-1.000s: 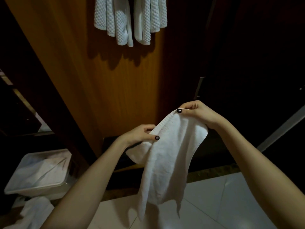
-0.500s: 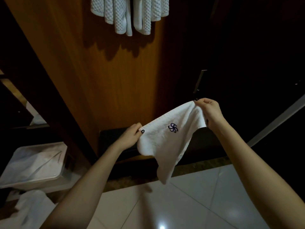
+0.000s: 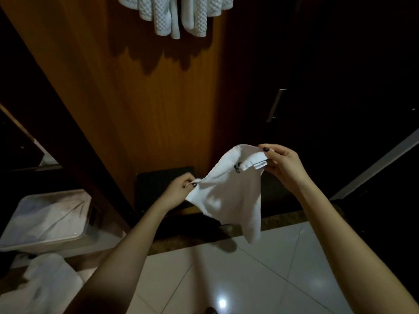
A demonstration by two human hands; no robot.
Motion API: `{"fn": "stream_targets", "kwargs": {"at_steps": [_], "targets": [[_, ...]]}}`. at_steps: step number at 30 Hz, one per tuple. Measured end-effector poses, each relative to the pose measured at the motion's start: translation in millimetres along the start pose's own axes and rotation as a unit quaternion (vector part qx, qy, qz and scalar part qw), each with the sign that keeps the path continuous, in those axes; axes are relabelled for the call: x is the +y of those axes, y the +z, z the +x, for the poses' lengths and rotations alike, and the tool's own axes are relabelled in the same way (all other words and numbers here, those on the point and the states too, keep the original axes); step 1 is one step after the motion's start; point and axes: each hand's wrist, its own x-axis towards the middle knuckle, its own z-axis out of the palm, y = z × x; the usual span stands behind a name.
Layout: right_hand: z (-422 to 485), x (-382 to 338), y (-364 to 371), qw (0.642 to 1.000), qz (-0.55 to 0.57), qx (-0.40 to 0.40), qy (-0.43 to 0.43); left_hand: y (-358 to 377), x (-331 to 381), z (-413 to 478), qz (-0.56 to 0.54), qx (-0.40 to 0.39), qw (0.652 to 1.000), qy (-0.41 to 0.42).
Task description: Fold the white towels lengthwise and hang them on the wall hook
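A small white towel hangs in the air between my hands, in front of a wooden wall panel. My left hand pinches its lower left corner. My right hand pinches the upper right corner, where a hem with a small label folds over and half hides a dark embroidered mark. The rest of the cloth droops to a point below. Several white textured towels hang high on the panel; the hook that holds them is out of view.
A translucent bin with white cloth inside stands at the lower left, with another white towel on the floor before it. A dark cabinet door with a metal handle is at the right. Glossy floor tiles lie below.
The towel has been turned between my hands: its upper hem now folds over with a label showing and the embroidered mark is half hidden. My left hand's pinch sits at the corner.
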Motion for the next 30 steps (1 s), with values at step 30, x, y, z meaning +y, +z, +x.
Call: {"fn": "stream_targets", "kwargs": {"at_steps": [30], "targets": [[-71.4,-28.1,76.1,0.971,-0.159,-0.061,-0.167,-17.5,91.6,-68.3,-0.199,0.094,0.961,0.167]]}}
